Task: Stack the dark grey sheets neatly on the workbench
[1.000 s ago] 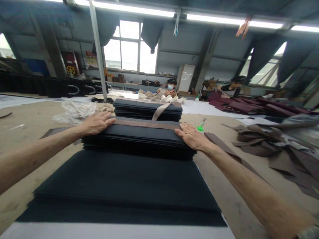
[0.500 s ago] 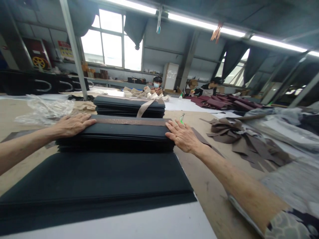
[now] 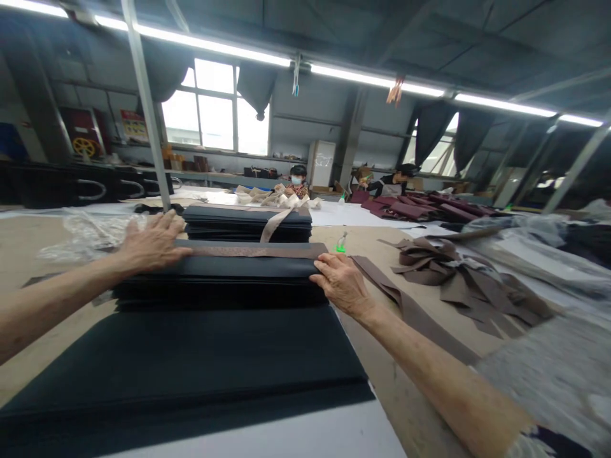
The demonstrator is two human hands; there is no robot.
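— Both hands lie flat, fingers spread, nothing pinched. On what?

— On a stack of black sheets in the middle of the desk. Left hand rests palm down on the stack's top left corner, its fingertips reaching the brown strip that runs along the far top edge. Right hand presses against the right end of the stack, fingers over the top edge, thumb side lower

— So the grip is open on both sides?

— Wide and loose, touching but not closing on anything

— How does the stack look?

— Thick, many thin dark layers, edges fairly even, lying crosswise. It sits on the far end of a larger black sheet pile that spreads toward 6 o'clock, with a white sheet showing at the near edge

— What's around it?

— At 12 o'clock, just behind, a second black stack tied with a beige ribbon. At 10 o'clock, crumpled clear plastic and a metal pole. At 3 o'clock, long brown strips beside the right wrist and a heap of brown offcuts. A small green-capped bottle stands just past the right fingertips. Two people sit far off at 12 to 1 o'clock
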